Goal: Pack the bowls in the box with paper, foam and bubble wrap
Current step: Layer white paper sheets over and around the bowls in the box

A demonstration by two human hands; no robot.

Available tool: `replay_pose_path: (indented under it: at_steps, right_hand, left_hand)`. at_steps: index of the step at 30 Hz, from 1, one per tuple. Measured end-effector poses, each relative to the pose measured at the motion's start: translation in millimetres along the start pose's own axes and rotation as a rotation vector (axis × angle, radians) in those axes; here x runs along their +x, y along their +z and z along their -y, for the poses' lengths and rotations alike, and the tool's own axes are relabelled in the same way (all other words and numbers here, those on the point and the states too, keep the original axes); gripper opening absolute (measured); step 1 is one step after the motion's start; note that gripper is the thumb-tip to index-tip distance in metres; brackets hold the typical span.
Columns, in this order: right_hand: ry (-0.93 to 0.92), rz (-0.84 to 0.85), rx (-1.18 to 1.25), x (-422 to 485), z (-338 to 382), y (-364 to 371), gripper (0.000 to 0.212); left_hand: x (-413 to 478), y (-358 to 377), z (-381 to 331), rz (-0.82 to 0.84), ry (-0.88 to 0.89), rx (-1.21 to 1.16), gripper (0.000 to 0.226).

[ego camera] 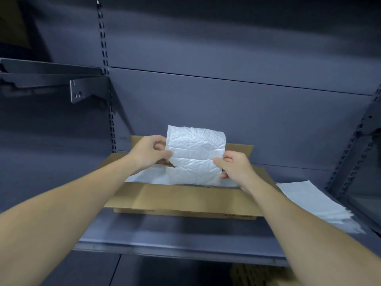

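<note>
An open cardboard box [181, 200] stands on a grey metal shelf. Above its opening I hold a creased white sheet of wrapping [195, 150] upright. My left hand [149, 152] pinches the sheet's left edge. My right hand [234, 166] pinches its lower right edge. More white sheeting [148, 176] lies inside the box under the held piece. No bowl is visible; the inside of the box is mostly hidden by the sheet and the front wall.
Another white sheet [315, 203] lies on the shelf [185, 234] to the right of the box. A shelf bracket [82, 90] juts out at upper left. A slotted upright [350, 162] and side frame stand at the right. The shelf's back panel rises right behind the box.
</note>
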State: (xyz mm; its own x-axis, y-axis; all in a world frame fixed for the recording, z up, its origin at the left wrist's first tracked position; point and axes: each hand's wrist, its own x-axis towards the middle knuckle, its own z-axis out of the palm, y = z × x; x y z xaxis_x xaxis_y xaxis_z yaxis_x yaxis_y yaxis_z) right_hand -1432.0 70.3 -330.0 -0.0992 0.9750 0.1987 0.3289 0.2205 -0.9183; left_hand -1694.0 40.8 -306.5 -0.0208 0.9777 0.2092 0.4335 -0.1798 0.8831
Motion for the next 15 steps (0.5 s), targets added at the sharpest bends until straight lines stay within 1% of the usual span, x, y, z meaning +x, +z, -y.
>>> replay_pose_path:
  at_steps: [2,5,8,12,15]
  right_hand:
    - [0.013,0.005,-0.039,0,-2,2,0.014]
    - [0.047,0.046,-0.085,-2,-8,6,0.01]
    - [0.082,0.091,-0.157,-1,-18,9,0.012]
    - [0.126,0.111,-0.091,3,-19,5,0.009]
    - [0.153,0.144,-0.066,3,-16,-2,0.008]
  left_hand:
    - [0,1,5,0.023,-0.007,-0.028,0.023]
    - [1,6,16,0.03,-0.023,-0.024,0.026]
    - [4,10,28,0.037,-0.053,-0.031,0.029]
    - [8,12,23,0.041,-0.039,-0.104,0.024]
    - [10,12,15,0.057,-0.022,-0.094,0.024]
